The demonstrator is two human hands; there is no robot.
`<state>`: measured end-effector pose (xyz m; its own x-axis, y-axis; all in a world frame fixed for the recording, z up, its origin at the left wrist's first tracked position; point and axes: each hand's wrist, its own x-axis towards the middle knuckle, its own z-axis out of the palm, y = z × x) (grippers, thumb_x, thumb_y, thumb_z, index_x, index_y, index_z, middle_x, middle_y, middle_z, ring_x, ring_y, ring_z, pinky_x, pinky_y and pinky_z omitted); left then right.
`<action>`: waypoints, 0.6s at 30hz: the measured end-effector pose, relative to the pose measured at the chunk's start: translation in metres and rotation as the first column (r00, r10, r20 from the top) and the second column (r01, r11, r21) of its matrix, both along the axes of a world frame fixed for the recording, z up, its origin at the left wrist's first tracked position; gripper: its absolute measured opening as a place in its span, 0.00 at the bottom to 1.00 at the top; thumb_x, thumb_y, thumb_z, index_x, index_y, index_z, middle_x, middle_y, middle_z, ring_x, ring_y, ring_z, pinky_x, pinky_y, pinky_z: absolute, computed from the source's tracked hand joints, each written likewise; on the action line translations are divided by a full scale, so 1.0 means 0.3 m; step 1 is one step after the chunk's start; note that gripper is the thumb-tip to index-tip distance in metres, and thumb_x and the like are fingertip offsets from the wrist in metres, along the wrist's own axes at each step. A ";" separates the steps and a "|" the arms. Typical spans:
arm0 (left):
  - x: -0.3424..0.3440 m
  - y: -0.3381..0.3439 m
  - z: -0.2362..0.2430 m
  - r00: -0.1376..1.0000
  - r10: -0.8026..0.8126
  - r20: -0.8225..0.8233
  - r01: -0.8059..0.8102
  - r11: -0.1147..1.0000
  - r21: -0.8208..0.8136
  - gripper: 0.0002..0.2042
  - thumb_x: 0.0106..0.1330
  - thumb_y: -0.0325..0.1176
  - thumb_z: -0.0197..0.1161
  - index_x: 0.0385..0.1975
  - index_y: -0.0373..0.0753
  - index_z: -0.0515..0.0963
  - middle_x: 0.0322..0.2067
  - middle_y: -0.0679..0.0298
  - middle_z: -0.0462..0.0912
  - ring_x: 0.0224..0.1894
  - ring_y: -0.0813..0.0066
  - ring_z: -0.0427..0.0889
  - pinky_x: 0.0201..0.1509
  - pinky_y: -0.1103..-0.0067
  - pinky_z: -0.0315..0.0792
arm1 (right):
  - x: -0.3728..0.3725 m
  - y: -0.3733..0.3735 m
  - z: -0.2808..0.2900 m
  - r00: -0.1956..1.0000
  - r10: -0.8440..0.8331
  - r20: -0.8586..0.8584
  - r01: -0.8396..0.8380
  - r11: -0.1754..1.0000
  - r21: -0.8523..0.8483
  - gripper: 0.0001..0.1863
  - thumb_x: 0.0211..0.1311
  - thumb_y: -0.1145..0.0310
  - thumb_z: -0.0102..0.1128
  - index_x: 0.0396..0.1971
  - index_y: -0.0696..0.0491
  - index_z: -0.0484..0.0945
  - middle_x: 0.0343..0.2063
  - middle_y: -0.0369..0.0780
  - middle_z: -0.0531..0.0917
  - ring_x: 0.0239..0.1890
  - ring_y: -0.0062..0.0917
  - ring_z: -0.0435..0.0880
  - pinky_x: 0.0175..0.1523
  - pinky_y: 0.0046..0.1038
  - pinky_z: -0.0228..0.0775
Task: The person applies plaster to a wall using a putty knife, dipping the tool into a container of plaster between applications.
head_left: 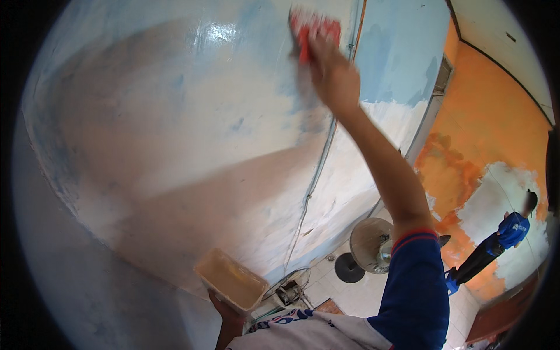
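Observation:
High on the patchy blue and cream wall (pixel 192 122), my right hand (pixel 337 76) grips a red putty scraper (pixel 318 32). Its wide blade is smeared with whitish material, blurred by motion, and lies at or very near the wall surface; exact contact cannot be told. Low at the left, my left hand (pixel 227 312) is closed on the underside and near edge of a beige rectangular tub (pixel 233 280). The tub tilts beside the wall, its inside coated in a cream-coloured substance. Most of the left fingers are hidden beneath it.
A thin pipe or cable (pixel 318 169) runs down the wall near its corner. On the tiled floor stand a fan (pixel 372 245) with a round dark base (pixel 349 268) and a small machine (pixel 290 291). A co-worker in blue (pixel 513 230) stands by the orange wall (pixel 490 99).

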<state>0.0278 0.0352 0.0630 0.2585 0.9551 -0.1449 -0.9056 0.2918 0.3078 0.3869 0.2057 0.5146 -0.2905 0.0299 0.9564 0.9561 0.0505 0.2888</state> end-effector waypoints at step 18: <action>0.092 -0.004 0.270 0.960 0.254 -0.116 -0.251 0.967 0.040 0.32 0.74 0.63 0.46 0.68 0.48 0.68 0.59 0.62 0.79 0.59 0.57 0.80 0.62 0.56 0.76 | 0.134 0.046 0.125 0.994 -0.102 -0.033 0.107 0.962 0.253 0.26 0.59 0.74 0.61 0.60 0.45 0.79 0.51 0.40 0.87 0.43 0.34 0.89 0.43 0.34 0.83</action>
